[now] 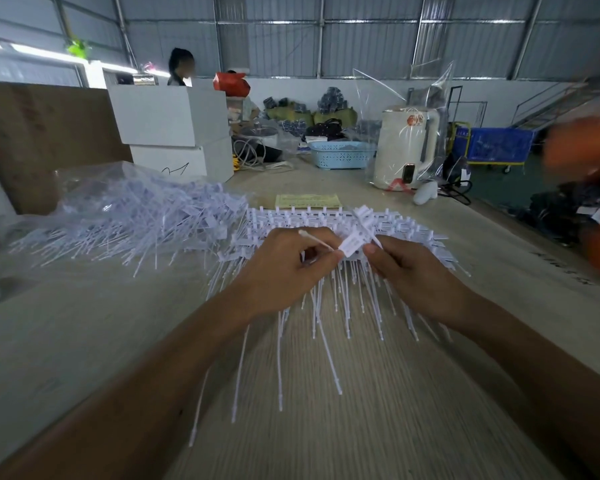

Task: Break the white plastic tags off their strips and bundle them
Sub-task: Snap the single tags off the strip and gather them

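— What am I getting on the feed?

— Daylight is coming in, soft and even, from a window strip upper left. The wide lens is bowing the edges. An orange shape at right is smearing into blur.

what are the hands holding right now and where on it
Both hands pinch white plastic tags: the left hand holds a bunch near their heads, the right hand grips one tag by its flat label end.

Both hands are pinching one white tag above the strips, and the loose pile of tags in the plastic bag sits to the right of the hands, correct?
Not quite. The head view shows the loose pile to the left of the hands, not the right. The left hand and right hand do pinch one white tag above the strips.
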{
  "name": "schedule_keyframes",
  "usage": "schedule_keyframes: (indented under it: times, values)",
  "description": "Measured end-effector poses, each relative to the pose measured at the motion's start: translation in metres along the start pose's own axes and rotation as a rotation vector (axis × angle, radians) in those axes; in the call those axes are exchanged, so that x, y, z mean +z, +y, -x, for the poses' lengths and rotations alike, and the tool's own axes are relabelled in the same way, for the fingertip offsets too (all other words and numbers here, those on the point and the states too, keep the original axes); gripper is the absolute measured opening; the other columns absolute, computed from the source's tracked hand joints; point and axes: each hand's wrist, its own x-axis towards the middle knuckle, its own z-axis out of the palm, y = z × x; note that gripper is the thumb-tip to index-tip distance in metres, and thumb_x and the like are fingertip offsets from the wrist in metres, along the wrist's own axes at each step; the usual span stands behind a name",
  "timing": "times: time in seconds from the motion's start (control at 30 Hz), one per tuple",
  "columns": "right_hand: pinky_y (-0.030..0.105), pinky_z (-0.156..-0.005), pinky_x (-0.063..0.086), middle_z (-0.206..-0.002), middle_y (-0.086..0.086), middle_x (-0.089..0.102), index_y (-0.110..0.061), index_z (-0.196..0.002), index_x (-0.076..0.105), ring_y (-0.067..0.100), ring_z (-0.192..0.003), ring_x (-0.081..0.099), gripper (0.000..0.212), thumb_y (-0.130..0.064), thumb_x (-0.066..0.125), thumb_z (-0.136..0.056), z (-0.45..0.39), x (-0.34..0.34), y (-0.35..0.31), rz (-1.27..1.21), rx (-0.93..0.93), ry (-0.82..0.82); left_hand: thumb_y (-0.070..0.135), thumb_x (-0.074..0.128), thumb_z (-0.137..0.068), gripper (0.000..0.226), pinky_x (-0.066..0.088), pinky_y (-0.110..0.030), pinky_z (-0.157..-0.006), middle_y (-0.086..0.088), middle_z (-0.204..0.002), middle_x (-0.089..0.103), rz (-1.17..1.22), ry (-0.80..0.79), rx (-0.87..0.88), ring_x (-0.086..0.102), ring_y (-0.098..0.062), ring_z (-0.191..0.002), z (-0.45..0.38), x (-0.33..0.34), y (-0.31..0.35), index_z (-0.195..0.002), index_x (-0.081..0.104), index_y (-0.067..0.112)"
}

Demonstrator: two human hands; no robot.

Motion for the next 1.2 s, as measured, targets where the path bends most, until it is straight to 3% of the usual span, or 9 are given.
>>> schedule_keyframes:
  times: [0.07, 0.17, 0.27, 0.43, 0.6, 0.7, 0.87, 0.97, 1.2]
  values:
    - [0.035, -0.062, 0.038, -0.059, -0.007, 0.044, -0.027, -0.069, 0.044, 0.008, -0.055, 0.042, 0.035, -0.038, 0.039, -0.102, -0.001, 0.000, 0.003, 0.062, -0.010, -0.001, 0.019, 0.062, -0.097, 0.014, 0.038, -0.014, -0.056, 0.005, -0.076, 0.068, 0.012, -0.025, -0.014, 0.057, -0.010, -0.061, 0.000, 0.001, 0.000, -0.099, 0.075, 0.020]
    - [0.028, -0.057, 0.040, -0.056, -0.007, 0.049, -0.026, -0.068, 0.046, 0.006, -0.051, 0.048, 0.038, -0.032, 0.041, -0.105, -0.001, 0.000, 0.006, 0.073, -0.009, 0.004, 0.012, 0.060, -0.096, 0.019, 0.037, -0.006, -0.061, 0.012, -0.083, 0.069, -0.019, 0.001, 0.013, 0.060, 0.002, -0.067, 0.001, 0.000, 0.000, -0.105, 0.077, 0.016]
    - [0.026, -0.058, 0.036, -0.057, -0.005, 0.049, -0.022, -0.070, 0.052, 0.007, -0.052, 0.045, 0.038, -0.030, 0.043, -0.106, -0.003, -0.006, 0.006, 0.110, -0.007, 0.004, 0.007, 0.058, -0.095, 0.026, 0.037, -0.013, -0.061, 0.003, -0.080, 0.066, -0.089, 0.009, 0.021, 0.057, -0.006, -0.066, 0.001, -0.001, -0.003, -0.112, 0.075, 0.017]
    - [0.016, -0.046, 0.033, -0.053, -0.009, 0.046, -0.015, -0.079, 0.068, 0.005, -0.046, 0.041, 0.037, -0.034, 0.048, -0.104, -0.005, -0.008, 0.000, -0.135, 0.232, 0.113, 0.028, 0.065, -0.094, 0.032, 0.040, -0.019, -0.069, 0.017, -0.082, 0.053, -0.184, 0.040, -0.033, 0.049, -0.002, -0.072, 0.002, 0.003, -0.005, -0.126, 0.065, 0.028]
    - [0.021, -0.042, 0.024, -0.049, -0.011, 0.039, -0.023, -0.083, 0.072, 0.005, -0.041, 0.031, 0.033, -0.045, 0.054, -0.099, 0.000, 0.004, -0.019, -0.456, 0.384, -0.021, 0.025, 0.070, -0.085, 0.027, 0.050, -0.039, -0.063, 0.007, -0.082, 0.062, -0.149, 0.114, -0.041, 0.058, -0.013, -0.076, 0.001, 0.009, 0.002, -0.098, 0.048, 0.033]
    - [0.020, -0.042, 0.025, -0.052, -0.011, 0.035, -0.038, -0.065, 0.067, 0.006, -0.044, 0.030, 0.035, -0.053, 0.057, -0.095, 0.004, 0.008, -0.029, -0.526, 0.366, -0.097, 0.021, 0.068, -0.082, 0.018, 0.049, -0.039, -0.060, 0.005, -0.079, 0.059, -0.183, 0.147, 0.022, 0.055, -0.014, -0.073, 0.001, 0.010, 0.005, -0.091, 0.053, 0.027]
    - [0.019, -0.041, 0.024, -0.056, -0.008, 0.034, -0.026, -0.077, 0.060, 0.007, -0.045, 0.028, 0.026, -0.045, 0.063, -0.094, 0.007, 0.010, -0.029, -0.588, 0.332, -0.127, 0.019, 0.071, -0.082, 0.016, 0.046, -0.031, -0.060, 0.007, -0.078, 0.058, -0.150, 0.120, 0.060, 0.054, -0.009, -0.073, 0.003, 0.010, 0.007, -0.091, 0.058, 0.022]
    - [0.019, -0.041, 0.021, -0.056, -0.008, 0.034, -0.030, -0.065, 0.059, 0.007, -0.044, 0.026, 0.033, -0.035, 0.062, -0.098, 0.006, 0.012, -0.028, -0.667, 0.333, -0.110, 0.026, 0.067, -0.083, 0.016, 0.038, -0.023, -0.061, 0.009, -0.082, 0.056, -0.093, 0.078, 0.035, 0.053, -0.007, -0.075, 0.004, 0.010, 0.009, -0.094, 0.055, 0.029]
    - [0.018, -0.039, 0.020, -0.057, -0.006, 0.036, -0.028, -0.058, 0.055, 0.008, -0.042, 0.024, 0.041, -0.041, 0.063, -0.095, 0.005, 0.006, -0.023, -0.707, 0.427, -0.188, 0.024, 0.059, -0.088, 0.021, 0.049, -0.032, -0.075, 0.008, -0.100, 0.062, -0.014, -0.015, 0.029, 0.060, -0.012, -0.095, 0.005, 0.011, 0.010, -0.106, 0.051, 0.030]
